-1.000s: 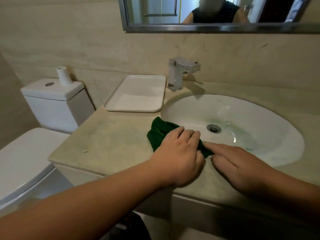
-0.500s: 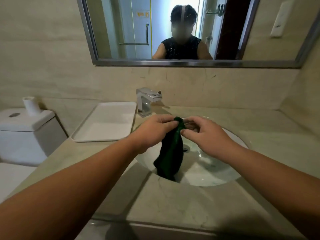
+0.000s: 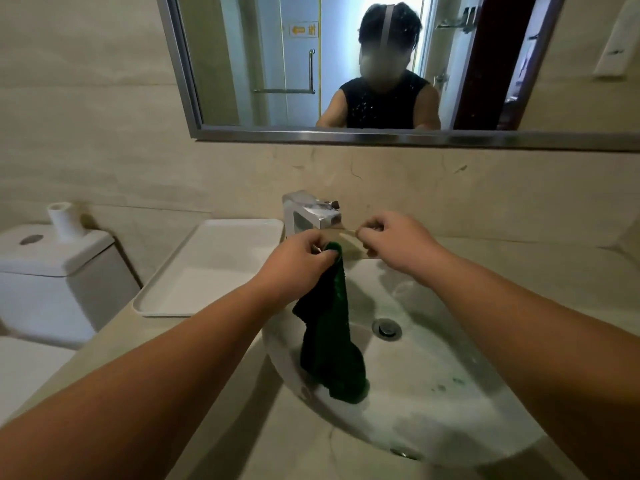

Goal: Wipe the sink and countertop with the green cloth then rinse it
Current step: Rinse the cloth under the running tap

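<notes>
Left hand [image 3: 294, 268] pinches the green cloth [image 3: 329, 341] over the sink [image 3: 450, 427].
Its tail hangs inside; right hand [image 3: 394, 242] curls empty beside the faucet [image 3: 311, 213].

Your left hand [image 3: 294, 263] pinched the green cloth [image 3: 329, 337] hanging into the sink [image 3: 450, 403]; your right hand [image 3: 394, 244] curled beside the tap [image 3: 310, 213].

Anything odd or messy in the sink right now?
Green flecks dot the white sink, right of the green cloth that the left hand holds; probably lint or dye from it. Nothing else stands out.
</notes>
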`<state>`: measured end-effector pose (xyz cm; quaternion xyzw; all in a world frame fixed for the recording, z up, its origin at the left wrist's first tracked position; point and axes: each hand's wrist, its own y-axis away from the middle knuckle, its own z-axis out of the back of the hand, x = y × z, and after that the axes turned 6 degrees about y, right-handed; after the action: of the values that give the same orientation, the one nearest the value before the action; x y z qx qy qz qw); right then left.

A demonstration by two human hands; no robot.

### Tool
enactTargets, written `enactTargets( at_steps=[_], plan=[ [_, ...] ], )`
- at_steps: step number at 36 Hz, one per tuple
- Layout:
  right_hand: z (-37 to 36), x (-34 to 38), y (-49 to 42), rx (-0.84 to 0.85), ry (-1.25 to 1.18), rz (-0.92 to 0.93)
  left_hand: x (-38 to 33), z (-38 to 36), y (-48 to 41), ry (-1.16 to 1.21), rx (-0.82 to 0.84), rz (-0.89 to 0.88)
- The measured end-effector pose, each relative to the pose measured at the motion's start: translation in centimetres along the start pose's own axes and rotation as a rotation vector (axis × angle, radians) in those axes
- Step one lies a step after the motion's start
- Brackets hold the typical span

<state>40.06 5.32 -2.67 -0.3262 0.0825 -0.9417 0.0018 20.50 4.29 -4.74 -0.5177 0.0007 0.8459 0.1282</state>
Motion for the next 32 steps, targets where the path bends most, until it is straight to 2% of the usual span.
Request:
enactTargets(
  at_steps=[6,13,24,29,32],
  plan=[
    [-2.0,1.3,-6.3,-0.056,0.127,0.016,1.1,0.5,-1.9,0.036,0.001,0.059],
    [-3.4,1.5,-9.0,-0.053,0.344,0.027,1.6,0.5,-3.6,-0.012,0.000,0.097],
    [-2.9,1.0,-10.8,-0.060,0.397,0.002,2.4,0.5,-5.5,0.002,0.025,0.101],
    [-2.9,0.7,-10.3,-0.014,0.304,-0.120,2.8,0.4,-6.1,0.011,0.016,0.087],
    [-3.8,0.4,-8.7,0.143,0.080,-0.098,2.6,0.2,-6.5,0.042,0.040,0.096]
  ],
)
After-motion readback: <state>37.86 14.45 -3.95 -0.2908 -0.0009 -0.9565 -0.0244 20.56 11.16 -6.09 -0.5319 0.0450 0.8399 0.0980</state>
